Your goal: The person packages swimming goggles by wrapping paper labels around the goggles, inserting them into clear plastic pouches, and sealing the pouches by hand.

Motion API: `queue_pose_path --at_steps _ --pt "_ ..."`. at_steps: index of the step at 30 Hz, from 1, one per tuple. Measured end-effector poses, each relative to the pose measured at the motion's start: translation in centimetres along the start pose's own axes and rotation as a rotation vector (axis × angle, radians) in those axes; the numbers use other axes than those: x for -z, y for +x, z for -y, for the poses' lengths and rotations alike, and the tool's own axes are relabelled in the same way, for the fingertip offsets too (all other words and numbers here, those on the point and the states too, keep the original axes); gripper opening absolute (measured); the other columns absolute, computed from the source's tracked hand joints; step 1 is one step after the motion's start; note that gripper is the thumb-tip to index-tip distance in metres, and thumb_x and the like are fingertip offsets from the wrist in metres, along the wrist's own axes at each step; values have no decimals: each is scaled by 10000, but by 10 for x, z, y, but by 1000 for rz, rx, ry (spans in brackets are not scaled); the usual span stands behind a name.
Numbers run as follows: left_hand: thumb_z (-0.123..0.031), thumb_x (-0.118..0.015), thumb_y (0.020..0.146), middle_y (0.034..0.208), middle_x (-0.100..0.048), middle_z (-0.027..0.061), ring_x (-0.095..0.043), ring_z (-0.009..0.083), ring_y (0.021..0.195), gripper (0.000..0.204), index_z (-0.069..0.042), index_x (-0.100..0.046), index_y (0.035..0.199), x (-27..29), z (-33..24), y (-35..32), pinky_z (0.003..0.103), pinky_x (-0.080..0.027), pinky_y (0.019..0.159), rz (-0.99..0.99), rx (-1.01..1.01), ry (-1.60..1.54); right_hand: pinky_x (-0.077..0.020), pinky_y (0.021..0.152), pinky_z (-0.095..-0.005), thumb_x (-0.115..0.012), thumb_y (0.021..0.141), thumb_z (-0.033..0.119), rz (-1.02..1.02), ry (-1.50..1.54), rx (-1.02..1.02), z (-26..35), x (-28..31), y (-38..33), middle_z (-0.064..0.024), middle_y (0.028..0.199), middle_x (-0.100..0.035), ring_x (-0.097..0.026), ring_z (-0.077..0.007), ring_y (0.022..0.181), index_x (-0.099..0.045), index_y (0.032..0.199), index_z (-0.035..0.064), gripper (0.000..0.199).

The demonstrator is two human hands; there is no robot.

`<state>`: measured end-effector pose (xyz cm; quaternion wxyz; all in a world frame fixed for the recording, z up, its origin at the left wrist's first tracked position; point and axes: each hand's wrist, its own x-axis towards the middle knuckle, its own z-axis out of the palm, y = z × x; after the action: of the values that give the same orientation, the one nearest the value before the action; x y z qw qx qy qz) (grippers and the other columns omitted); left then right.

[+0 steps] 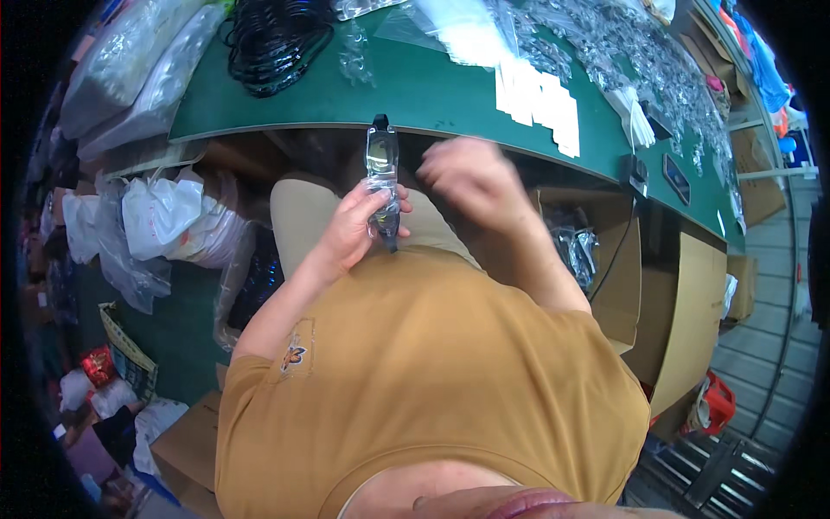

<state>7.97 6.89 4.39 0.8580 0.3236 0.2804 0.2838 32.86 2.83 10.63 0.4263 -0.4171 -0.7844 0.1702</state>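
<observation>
Holding a pair of glasses point(381, 177) sealed in a clear plastic sleeve, the left hand point(356, 227) grips it upright over the lap, fingers curled round the lower half, thumb across the front. Upper end w/ the dark tip pokes up past the table edge point(259, 131), just above that hand. Right hand point(471, 177) sits just beside the glasses, to their right; motion-blurred, so can't tell if fingers are spread or closed, and no contact w/ the sleeve visible.

Handling, judged: light item, stiff frame, lenses prob. scratch-prone; glossy film looks slippery, so best taken at the frame's middle or sides, not by the loose film end.

Materials: dark plastic frame, yellowish see-through lenses, crinkly shiny wrap. Beyond the hands: green matte table top, a coil of black cords point(277, 39), a row of white paper slips point(540, 102), many more clear bagged pieces point(640, 48).
</observation>
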Motion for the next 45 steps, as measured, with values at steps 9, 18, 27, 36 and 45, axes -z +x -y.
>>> queue_pose_path --at_steps 9,18,27,36,45 --pt "-172 -542 1050 1138 -649 96 -667 205 1041 262 -47 -534 1280 5 -2 -4 407 -646 765 -53 28 -8 -268 1150 -632 -685 966 343 -192 -1068 -372 -57 33 -74 -86 1408 -610 -457 -317 1419 -658 1266 96 389" --pt "-185 -550 1045 1136 -647 107 -662 204 1036 356 -51 -492 1371 14 6 0 397 -634 740 -83 67 -9 -552 848 -341 -580 1045 78 -800 245 -311 -22 49 -37 -109 1015 -698 -674 -185 966 -655 1039 10 102" --pt "-431 -511 1068 1116 -652 101 -678 218 997 445 -66 -515 1323 12 10 -2 431 -627 727 64 62 -145 -519 725 -272 -676 980 134 139 519 -440 4 -6 39 -40 914 -683 -615 -98 810 -683 1087 6 168" --pt "-238 -582 1056 1069 -643 85 -674 174 937 288 -40 -523 1256 10 10 -18 351 -636 666 7 -41 64 -525 743 -293 -695 967 112 66 -293 -24 -27 -64 46 -50 908 -694 -642 -153 807 -694 1131 43 178" --pt "-209 -519 1078 1106 -599 82 -628 168 967 489 -14 -379 1505 1 -39 -35 314 -624 664 177 -75 -190 -536 766 -448 -444 1061 566 -201 1384 -1086 -15 -129 -2 -30 903 -652 -627 -206 827 -624 1067 94 505"
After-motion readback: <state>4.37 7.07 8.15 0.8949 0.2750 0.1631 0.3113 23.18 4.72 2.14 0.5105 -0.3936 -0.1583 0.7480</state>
